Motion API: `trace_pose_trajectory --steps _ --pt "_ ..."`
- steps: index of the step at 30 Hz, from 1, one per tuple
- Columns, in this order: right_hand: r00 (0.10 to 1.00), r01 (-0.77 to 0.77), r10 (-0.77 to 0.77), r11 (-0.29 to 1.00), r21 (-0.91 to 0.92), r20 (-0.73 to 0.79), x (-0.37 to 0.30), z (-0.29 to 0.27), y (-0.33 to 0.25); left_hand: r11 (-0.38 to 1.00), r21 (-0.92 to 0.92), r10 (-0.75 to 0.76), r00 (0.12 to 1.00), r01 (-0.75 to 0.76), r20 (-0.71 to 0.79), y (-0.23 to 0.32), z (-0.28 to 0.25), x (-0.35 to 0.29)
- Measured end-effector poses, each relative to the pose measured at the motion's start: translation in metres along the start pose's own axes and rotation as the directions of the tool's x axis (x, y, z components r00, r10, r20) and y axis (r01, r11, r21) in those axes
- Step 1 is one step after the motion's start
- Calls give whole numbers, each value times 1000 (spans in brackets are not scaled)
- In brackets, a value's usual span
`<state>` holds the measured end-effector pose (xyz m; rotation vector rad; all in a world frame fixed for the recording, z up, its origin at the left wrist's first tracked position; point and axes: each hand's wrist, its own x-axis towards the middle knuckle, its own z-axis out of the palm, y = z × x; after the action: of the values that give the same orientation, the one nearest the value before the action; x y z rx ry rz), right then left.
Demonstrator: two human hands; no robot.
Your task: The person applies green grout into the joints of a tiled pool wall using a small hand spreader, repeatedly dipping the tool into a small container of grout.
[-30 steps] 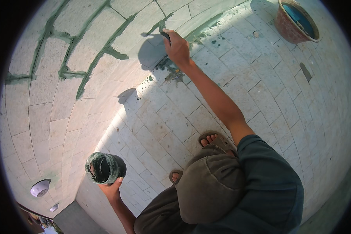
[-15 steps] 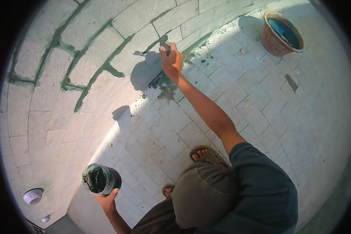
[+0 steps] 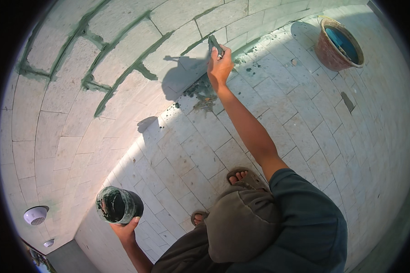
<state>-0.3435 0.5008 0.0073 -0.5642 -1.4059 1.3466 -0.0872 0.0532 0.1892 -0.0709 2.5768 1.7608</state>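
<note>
My right hand (image 3: 220, 67) is reached out to the low part of the tiled wall (image 3: 118, 73). It is closed on a small spatula (image 3: 212, 42) coated in dark green paste; its exact shape is partly hidden by the fingers and paste. The blade is at or very near the wall tiles; contact cannot be made out. Low on the left, my left hand (image 3: 125, 230) grips a round pot (image 3: 134, 204) from below and the side. Dark green paste coats the pot's wall and lies inside. Thick green bands (image 3: 118, 86) fill several wall joints.
A worn reddish bucket (image 3: 328, 52) with blue-looking contents stands at the far right. Green spatters (image 3: 200, 91) dot the tiled floor (image 3: 287, 132) along the wall's foot. Two round white fittings, including a larger one (image 3: 35, 215), sit in the wall at lower left. My sandalled feet are below.
The view has shifted, moving wall and bucket in the picture. My right hand has turned slightly, showing more of the green-coated spatula. The left hand still holds the pot.
</note>
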Motion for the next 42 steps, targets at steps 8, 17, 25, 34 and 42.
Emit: trace_pose_trajectory --steps 8,17,25,34,42 --pt "907 5 -4 1000 0 422 -45 4 -10 1000 2 -16 1000 16 22 4 1 2" --pt "979 -123 126 992 -27 158 -53 15 -19 1000 10 -21 1000 21 4 -1 -14 -5" --pt "875 -1 13 1000 -25 484 -97 20 -22 999 -22 -42 999 42 14 3 -10 -3" --pt "829 -234 145 967 99 539 -54 10 -21 995 -87 -43 998 40 -36 -12 -21 -6" --pt "943 -146 159 987 -65 291 -47 3 -28 997 -25 -70 997 69 -34 -19 -30 -11"
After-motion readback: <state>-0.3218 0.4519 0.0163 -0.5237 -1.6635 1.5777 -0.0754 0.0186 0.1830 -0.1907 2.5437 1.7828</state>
